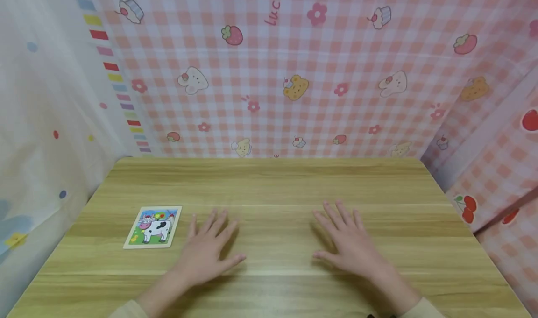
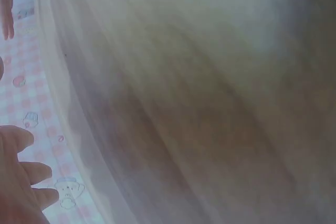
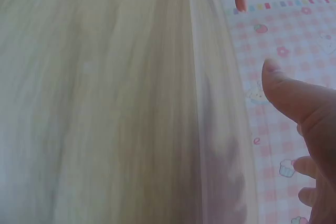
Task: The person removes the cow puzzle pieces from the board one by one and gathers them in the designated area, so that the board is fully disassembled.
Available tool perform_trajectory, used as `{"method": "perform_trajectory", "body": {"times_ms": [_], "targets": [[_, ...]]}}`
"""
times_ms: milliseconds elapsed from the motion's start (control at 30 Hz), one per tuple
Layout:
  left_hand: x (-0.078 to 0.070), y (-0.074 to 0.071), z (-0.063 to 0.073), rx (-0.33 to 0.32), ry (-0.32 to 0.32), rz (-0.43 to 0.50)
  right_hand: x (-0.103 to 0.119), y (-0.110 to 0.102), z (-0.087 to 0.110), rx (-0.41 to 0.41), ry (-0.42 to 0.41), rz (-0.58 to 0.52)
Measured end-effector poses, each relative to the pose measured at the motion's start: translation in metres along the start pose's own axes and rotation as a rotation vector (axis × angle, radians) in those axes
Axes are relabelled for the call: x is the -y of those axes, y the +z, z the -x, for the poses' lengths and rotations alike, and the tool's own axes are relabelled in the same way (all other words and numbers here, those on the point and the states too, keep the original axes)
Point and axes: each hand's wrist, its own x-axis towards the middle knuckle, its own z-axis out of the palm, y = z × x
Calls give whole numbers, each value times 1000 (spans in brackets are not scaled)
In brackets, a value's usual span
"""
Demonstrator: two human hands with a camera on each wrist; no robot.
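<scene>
My left hand (image 1: 206, 250) is over the left half of the wooden table with its fingers spread, holding nothing. Just left of it lies a square picture board (image 1: 154, 228) with a cartoon cow on it, apart from the fingers. On the right half, my right hand (image 1: 350, 245) is likewise spread with nothing in it. In the left wrist view, part of the left hand (image 2: 21, 177) shows at the left edge. The right wrist view has the right hand (image 3: 315, 124) at its right edge, thumb extended.
The wood-grain table (image 1: 277, 187) reaches back to a pink checked cloth (image 1: 269, 56) with cartoon prints. A pale dotted curtain (image 1: 46, 122) hangs along the left side, and another checked cloth (image 1: 500, 178) with cherries borders the right.
</scene>
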Motion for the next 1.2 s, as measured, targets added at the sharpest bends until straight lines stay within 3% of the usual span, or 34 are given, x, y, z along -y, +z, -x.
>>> {"method": "perform_trajectory", "body": {"times_ms": [300,667,900,1200], "targets": [[13,-1,4,-85,-51,12,13,11,-8,-18,-6,-39],[39,-17,12,-121,-131,30,29,17,-23,-115,-20,-174],[67,-26,20,-142,-165,96,37,27,-34,-104,-28,-292],[114,-31,33,-154,-193,272,52,38,-46,-104,-42,-439]]}}
